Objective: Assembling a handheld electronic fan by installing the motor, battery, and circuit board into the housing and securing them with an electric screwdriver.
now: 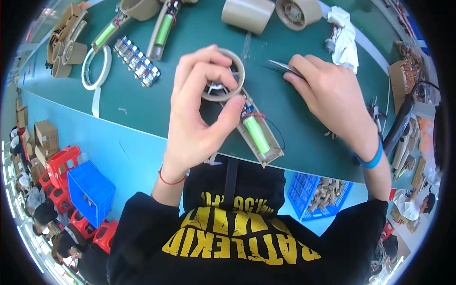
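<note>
In the head view, the left hand's [202,107] grip curls around the round end of a beige plastic casing [242,78], whose open handle, holding a light-green cylindrical battery [256,134], slants toward the dark-green table's [142,111] near edge. The right hand's [327,90] grip pinches a slim silver metal tool [284,67].

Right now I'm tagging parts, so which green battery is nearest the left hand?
The green battery in the beige tray adjoining the round ring that the left hand holds; the others lie farther from that hand.
</note>
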`<state>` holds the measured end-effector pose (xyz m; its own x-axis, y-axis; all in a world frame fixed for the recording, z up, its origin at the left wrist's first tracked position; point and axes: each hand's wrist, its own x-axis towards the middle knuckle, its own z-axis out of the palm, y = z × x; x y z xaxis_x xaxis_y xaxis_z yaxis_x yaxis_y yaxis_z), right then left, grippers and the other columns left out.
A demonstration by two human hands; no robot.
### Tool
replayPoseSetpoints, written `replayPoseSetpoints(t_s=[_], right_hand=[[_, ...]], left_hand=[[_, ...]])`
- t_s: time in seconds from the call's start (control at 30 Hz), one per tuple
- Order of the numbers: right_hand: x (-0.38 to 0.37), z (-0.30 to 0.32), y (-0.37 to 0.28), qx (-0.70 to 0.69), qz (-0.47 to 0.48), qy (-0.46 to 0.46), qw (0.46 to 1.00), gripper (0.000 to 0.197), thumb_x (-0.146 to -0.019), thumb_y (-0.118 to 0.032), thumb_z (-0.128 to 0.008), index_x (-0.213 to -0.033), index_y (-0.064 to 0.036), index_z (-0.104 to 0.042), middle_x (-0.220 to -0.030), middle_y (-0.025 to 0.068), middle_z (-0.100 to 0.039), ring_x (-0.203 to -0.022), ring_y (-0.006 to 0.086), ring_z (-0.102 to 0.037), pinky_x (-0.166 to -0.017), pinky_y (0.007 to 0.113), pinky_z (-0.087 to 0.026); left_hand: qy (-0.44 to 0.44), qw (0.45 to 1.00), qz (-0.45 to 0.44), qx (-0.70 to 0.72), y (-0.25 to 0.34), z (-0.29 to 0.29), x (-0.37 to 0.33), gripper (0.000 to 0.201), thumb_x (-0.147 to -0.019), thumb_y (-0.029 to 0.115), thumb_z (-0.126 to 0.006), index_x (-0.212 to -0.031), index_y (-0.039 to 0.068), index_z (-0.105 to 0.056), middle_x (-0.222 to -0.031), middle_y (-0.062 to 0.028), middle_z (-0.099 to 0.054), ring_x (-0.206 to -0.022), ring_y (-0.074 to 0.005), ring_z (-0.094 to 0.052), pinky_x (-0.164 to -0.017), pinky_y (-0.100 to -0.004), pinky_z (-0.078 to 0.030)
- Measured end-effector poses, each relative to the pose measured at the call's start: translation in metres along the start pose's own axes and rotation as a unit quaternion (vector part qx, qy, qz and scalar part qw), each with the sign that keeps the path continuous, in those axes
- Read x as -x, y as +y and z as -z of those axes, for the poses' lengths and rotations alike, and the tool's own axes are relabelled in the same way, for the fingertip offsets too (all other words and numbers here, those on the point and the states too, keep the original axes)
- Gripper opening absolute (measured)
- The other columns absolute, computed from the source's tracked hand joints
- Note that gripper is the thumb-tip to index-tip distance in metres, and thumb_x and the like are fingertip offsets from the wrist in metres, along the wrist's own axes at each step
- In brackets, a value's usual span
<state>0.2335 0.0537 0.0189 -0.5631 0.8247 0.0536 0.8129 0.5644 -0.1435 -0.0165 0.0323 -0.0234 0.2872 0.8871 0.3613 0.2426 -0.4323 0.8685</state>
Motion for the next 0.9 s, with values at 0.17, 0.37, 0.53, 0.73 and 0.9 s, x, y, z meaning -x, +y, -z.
replayPoseSetpoints(t_s=[0.17, 0.37, 0.53, 0.73, 0.9], right_hand=[[-0.012, 0.004, -0.002, 0.049, -0.012, 0.083, 0.995, 0.020, -0.089, -0.008, -0.063, -0.109, -0.0062, -0.061, -0.093, 0.0133, -0.058, -0.087, 0.0320, -0.062, -0.071, 0.042, -0.052], [0.001, 0.034, -0.009, -0.118, -0.050, 0.007, 0.992, 0.023, -0.092, -0.004, -0.059, -0.115, -0.0019, -0.060, -0.099, 0.0152, -0.059, -0.090, 0.0328, -0.063, -0.074, 0.042, -0.052], [0.004, 0.114, -0.043, -0.507, -0.075, 0.440, 0.737, 0.029, -0.103, -0.013, -0.049, -0.130, -0.0027, -0.053, -0.089, 0.0002, -0.055, -0.052, 0.0010, -0.040, -0.046, 0.018, -0.031], [-0.001, 0.097, -0.054, -0.294, -0.101, 0.024, 0.950, 0.023, -0.096, -0.011, -0.059, -0.118, -0.0064, -0.064, -0.070, 0.0083, -0.060, -0.061, 0.0191, -0.060, -0.057, 0.033, -0.046], [0.002, 0.064, -0.043, -0.201, -0.131, 0.016, 0.971, 0.018, -0.092, -0.009, -0.059, -0.110, -0.0075, -0.062, -0.072, 0.0158, -0.061, -0.065, 0.0346, -0.063, -0.059, 0.041, -0.048]], left_hand=[[-0.016, 1.000, -0.007, 0.001, 0.010, 0.014, -0.003, 0.025, -0.081, -0.003, -0.069, -0.103, 0.005, -0.059, -0.130, -0.0134, -0.052, -0.135, -0.0371, -0.044, -0.111, -0.0448, -0.035], [-0.050, 0.998, -0.021, -0.018, 0.010, 0.020, -0.001, 0.031, -0.078, -0.003, -0.076, -0.103, 0.007, -0.062, -0.129, -0.0115, -0.057, -0.131, -0.0379, -0.049, -0.106, -0.0446, -0.042], [-0.048, 0.996, -0.056, -0.048, 0.016, 0.022, 0.011, 0.036, -0.075, -0.008, -0.074, -0.105, 0.006, -0.060, -0.128, -0.0133, -0.055, -0.131, -0.0385, -0.049, -0.106, -0.0461, -0.044], [-0.045, 0.997, -0.042, -0.047, 0.024, 0.022, 0.008, 0.039, -0.073, -0.011, -0.070, -0.107, 0.006, -0.060, -0.125, -0.0137, -0.055, -0.129, -0.0384, -0.050, -0.104, -0.0450, -0.044], [0.015, 1.000, 0.011, -0.025, 0.021, 0.008, -0.007, 0.037, -0.068, -0.012, -0.062, -0.102, 0.004, -0.061, -0.119, -0.0134, -0.055, -0.122, -0.0350, -0.053, -0.101, -0.0410, -0.045]])
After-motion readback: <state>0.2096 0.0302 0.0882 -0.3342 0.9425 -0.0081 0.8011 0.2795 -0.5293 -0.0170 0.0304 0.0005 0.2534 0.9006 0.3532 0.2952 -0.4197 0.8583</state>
